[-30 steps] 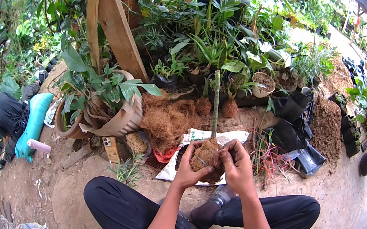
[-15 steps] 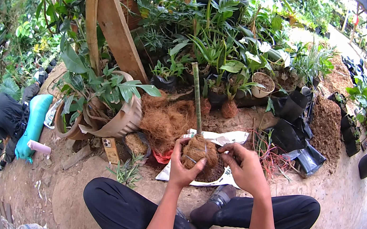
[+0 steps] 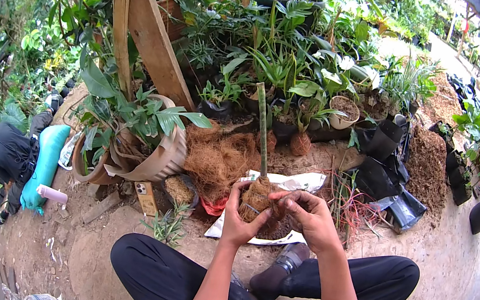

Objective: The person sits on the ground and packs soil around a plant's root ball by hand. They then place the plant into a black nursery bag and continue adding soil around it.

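1. Right hand (image 3: 313,221) has come in closer to the fibre ball (image 3: 254,200), so both hands now appear engaged with it
2. Left hand (image 3: 239,222) has its grip curved around the ball, above the white sack (image 3: 300,180)
3. Right grip looks nearly pinched; whether it holds anything, I cannot tell

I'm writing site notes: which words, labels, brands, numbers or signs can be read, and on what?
None can be read.
White sack: printed marks, too small and blurred.
Pale pink bottle: any marking is too small.
Fibre-wrapped ball in the left hand: no print visible.
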Demonstrator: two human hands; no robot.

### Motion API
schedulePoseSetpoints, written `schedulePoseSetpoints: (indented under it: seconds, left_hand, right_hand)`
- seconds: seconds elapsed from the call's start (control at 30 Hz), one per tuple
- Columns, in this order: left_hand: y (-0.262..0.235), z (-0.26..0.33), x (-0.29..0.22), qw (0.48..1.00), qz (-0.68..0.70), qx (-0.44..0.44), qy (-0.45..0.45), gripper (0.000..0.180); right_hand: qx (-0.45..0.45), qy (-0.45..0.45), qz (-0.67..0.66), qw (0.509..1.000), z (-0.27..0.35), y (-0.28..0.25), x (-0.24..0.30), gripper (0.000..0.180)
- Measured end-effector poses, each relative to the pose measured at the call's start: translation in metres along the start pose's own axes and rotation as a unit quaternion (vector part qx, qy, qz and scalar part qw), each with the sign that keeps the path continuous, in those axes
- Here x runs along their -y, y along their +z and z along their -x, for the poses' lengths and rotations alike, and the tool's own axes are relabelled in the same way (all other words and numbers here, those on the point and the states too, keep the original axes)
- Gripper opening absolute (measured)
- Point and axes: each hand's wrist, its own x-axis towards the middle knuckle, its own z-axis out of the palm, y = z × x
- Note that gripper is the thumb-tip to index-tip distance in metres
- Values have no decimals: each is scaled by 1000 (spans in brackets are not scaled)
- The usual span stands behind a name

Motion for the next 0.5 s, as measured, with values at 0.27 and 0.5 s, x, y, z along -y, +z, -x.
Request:
schedulePoseSetpoints:
  seconds: [0.27, 0.5]
  left_hand:
    - [0, -1, -3, 1000, -16, 13, -6, 66]
    - [0, 0, -6, 998, -66, 7, 18, 70]
  right_hand:
    - [-129, -67, 243, 959, -3, 8, -10, 11]
    - [-122, -227, 471, 844, -2, 16, -8, 12]
